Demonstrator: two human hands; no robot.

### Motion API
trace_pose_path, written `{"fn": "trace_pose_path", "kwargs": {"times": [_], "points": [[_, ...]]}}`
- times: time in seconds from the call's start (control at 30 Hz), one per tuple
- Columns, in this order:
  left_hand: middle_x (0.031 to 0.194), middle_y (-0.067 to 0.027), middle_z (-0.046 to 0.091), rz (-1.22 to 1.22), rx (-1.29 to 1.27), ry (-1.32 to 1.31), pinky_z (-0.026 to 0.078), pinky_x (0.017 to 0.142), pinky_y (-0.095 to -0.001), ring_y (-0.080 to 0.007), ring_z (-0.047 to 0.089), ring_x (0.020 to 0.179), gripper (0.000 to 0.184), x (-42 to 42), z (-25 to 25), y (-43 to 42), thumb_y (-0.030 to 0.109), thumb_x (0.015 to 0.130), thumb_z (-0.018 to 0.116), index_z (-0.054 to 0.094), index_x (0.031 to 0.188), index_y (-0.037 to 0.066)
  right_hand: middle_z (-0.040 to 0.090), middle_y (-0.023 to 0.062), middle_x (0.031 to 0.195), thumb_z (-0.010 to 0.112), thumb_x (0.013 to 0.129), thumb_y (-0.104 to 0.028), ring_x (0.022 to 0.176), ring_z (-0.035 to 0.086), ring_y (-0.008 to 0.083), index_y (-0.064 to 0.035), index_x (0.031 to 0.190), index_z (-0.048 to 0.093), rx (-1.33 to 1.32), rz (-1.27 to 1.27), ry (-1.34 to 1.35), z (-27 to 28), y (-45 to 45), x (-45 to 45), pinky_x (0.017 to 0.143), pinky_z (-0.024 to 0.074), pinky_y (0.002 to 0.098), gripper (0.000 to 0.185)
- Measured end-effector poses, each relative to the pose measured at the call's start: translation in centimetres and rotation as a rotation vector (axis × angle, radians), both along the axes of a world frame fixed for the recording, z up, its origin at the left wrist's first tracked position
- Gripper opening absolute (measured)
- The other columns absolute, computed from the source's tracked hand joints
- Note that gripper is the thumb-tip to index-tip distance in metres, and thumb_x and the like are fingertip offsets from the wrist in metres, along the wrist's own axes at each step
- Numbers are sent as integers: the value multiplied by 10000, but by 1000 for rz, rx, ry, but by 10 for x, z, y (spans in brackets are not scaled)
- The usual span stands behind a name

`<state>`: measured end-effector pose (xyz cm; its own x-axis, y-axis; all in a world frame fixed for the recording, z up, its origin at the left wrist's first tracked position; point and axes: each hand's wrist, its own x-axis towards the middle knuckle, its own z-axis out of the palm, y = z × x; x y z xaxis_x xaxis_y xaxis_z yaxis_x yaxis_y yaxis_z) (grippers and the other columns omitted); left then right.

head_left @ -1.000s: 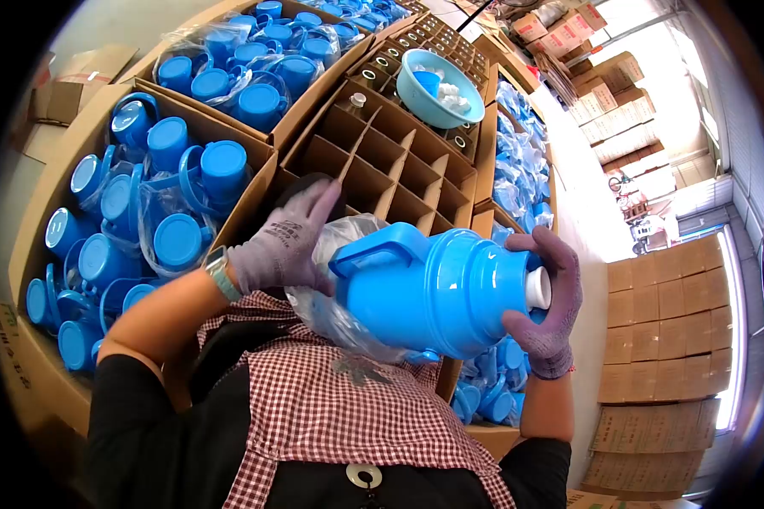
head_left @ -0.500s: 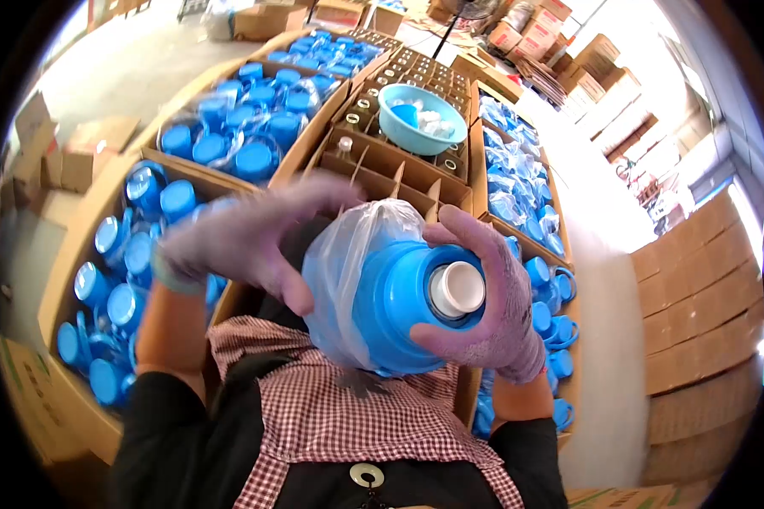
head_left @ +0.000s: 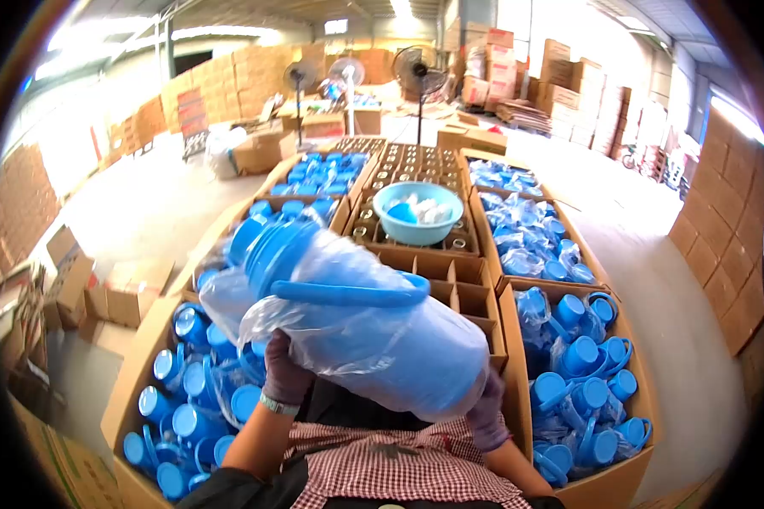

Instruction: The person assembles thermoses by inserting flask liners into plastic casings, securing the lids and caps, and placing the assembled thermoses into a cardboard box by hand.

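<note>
A large blue thermos flask with a side handle lies tilted across the front of my body, wrapped in a clear plastic bag. Its blue top points up and to the left, and its base is at the lower right. My left hand, in a purple-grey glove, is closed on the bagged flask from below, near the bag's loose edge. At the base, my gloved right hand supports the other end; its fingers are partly hidden behind the flask.
Cartons of blue-topped flasks stand left and right. Ahead, a divided carton shows bare compartments, and a light-blue basin with white pieces rests on bottle-filled dividers. Standing fans and stacked boxes are farther back.
The flask has swung from facing me to lying crosswise, top to the left. My left hand has closed on it, my right hand has moved to its base, and the white stopper is out of sight.
</note>
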<state>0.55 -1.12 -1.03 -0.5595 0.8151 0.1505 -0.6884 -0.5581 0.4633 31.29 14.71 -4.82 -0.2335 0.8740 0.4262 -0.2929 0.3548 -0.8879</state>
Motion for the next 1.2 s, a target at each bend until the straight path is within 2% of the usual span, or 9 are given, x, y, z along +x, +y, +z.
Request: {"fn": "trace_pose_path", "kwargs": {"times": [0.2,0.3,0.4,0.57,0.67,0.83,0.93,1.13,1.2], "points": [[1507,-146,533,-76,82,159,368,1175,-555,-372,483,1387,668,-10,-12,14,552,1023,431,492,1491,78,677,122,1124,785,704,-195,934,707,303,-99,1044,712,1147,-90,-173,103,29,2,809,570,458,361],[1500,-139,538,-130,29,148,354,1181,-557,-368,478,1390,669,8,14,5,546,1008,447,498,1489,83,676,149,1113,795,719,-192,934,712,290,-84,1035,715,1262,-45,-355,111,35,15,796,575,451,344],[1481,-134,554,-76,7,116,381,1163,-553,-355,512,1355,605,36,34,7,481,1025,459,506,1486,91,677,152,1222,668,949,-228,1069,708,297,-52,1296,603,0,449,225,49,42,-12,934,587,443,395],[1440,-120,571,143,-92,406,388,1152,-538,-337,529,1323,632,48,28,8,518,990,525,543,1437,72,478,197,1529,487,1097,-323,1320,574,313,-31,1573,307,-771,976,755,-8,40,-49,1086,527,468,587],[1474,-128,555,48,-14,407,392,1157,-551,-347,519,1351,596,14,10,9,481,1038,458,519,1468,72,520,196,1490,520,1086,-293,1288,603,308,-23,1547,368,-656,1039,964,14,8,-11,1081,534,449,555],[1585,-113,441,127,-193,275,353,1193,-562,-328,457,1427,607,5,6,12,479,1062,403,460,1517,82,663,187,1208,810,849,-210,985,730,328,-52,1220,587,326,115,42,15,-2,19,803,606,394,461],[1590,-113,439,299,-284,307,345,1200,-557,-314,456,1431,597,17,3,20,465,1065,413,455,1521,81,669,173,1169,798,845,-189,947,727,293,-52,1169,602,366,39,-10,33,5,12,793,596,378,403],[1445,-114,594,-39,-23,413,451,1124,-529,-313,567,1325,543,11,46,12,428,1054,493,530,1447,56,710,121,1026,737,800,-61,948,686,234,-13,1100,692,-519,737,-227,44,39,32,881,551,351,308],[1407,-118,620,-51,-34,430,452,1121,-533,-305,594,1279,529,-27,24,6,424,1063,459,538,1431,51,717,129,939,667,763,5,920,683,247,-18,1053,714,-30,238,-351,34,67,58,864,547,350,295]]}}
